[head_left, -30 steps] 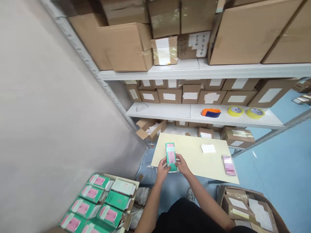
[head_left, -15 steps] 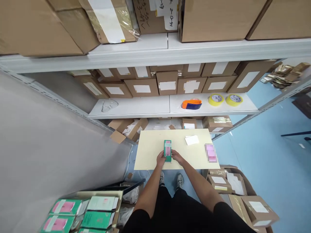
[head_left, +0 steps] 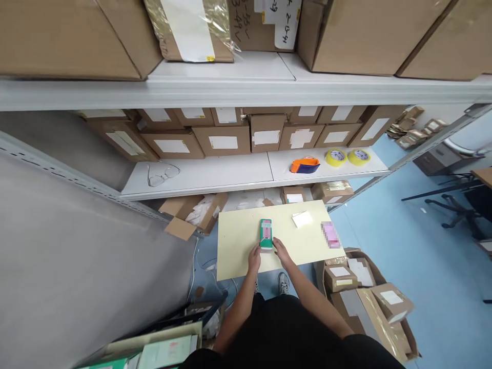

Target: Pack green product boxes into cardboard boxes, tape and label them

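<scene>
A slim green and pink box [head_left: 266,230] lies on the pale yellow tabletop [head_left: 238,230], its pale near end towards me. My left hand [head_left: 254,260] grips the box at its near left corner, fingers closed against the edge. On the opposite side, my right hand [head_left: 282,251] has its fingers against the near right edge of the same box. Some fingertips are hidden or too small to make out. White cards [head_left: 302,219] lie beyond my right hand, and a blurred pink packet [head_left: 331,234] is near the table's right edge.
Glasses [head_left: 163,174], an orange and blue tape dispenser [head_left: 305,165] and yellow tape rolls [head_left: 335,157] sit on the shelf [head_left: 230,171] ahead. An opened carton [head_left: 194,215] stands left below it. A large carton of boxes [head_left: 413,348] stands at right; green boxes [head_left: 165,353] are lower left.
My view has shifted and turned slightly. Both hands have slid to the near end of the box, where a pale end now shows. The left thumb no longer lies across its top.
</scene>
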`<state>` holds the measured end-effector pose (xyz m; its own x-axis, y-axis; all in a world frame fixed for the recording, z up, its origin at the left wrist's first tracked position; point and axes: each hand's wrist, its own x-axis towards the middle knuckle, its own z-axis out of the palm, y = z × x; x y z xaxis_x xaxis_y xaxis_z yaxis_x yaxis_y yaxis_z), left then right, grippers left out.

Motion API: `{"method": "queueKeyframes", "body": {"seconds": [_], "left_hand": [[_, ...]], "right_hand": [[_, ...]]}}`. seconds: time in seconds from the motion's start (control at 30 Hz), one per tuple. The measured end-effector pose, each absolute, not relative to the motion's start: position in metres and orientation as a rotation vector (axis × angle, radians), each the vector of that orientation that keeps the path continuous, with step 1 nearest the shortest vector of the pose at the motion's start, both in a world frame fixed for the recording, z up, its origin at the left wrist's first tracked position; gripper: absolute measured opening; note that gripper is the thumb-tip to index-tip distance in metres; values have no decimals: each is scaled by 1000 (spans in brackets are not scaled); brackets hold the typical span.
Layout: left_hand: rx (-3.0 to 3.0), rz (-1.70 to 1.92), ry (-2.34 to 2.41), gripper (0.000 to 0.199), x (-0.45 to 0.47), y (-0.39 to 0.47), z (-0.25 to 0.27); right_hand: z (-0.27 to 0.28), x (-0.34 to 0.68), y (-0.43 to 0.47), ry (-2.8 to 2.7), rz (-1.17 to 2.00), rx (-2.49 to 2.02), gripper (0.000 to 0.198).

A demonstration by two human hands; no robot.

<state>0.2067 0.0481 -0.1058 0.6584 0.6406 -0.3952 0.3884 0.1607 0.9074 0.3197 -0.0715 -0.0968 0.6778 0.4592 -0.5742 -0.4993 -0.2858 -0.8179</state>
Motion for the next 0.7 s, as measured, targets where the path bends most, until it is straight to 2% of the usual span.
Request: {"method": "queueKeyframes", "body": {"seconds": [0.1,0.2,0.3,0.57,0.7], "left_hand": [[1419,333,845,42,221,75,-89],[1434,344,786,39,239,96,-73],[1436,353,790,44,251,105,-65],[1475,345,772,55,252,105,-63],[1620,176,755,72,256,114,-47]], "right_hand": [[-81,327,-49,-60,821,-1575,70],[-72,336,-29,-216,716,-1536,78],[-73,342,-17,-277,634,-1561,83],[-72,340,-16,-276,611,-1719,75],[-56,355,-15,-290,662,-1750,72]]}}
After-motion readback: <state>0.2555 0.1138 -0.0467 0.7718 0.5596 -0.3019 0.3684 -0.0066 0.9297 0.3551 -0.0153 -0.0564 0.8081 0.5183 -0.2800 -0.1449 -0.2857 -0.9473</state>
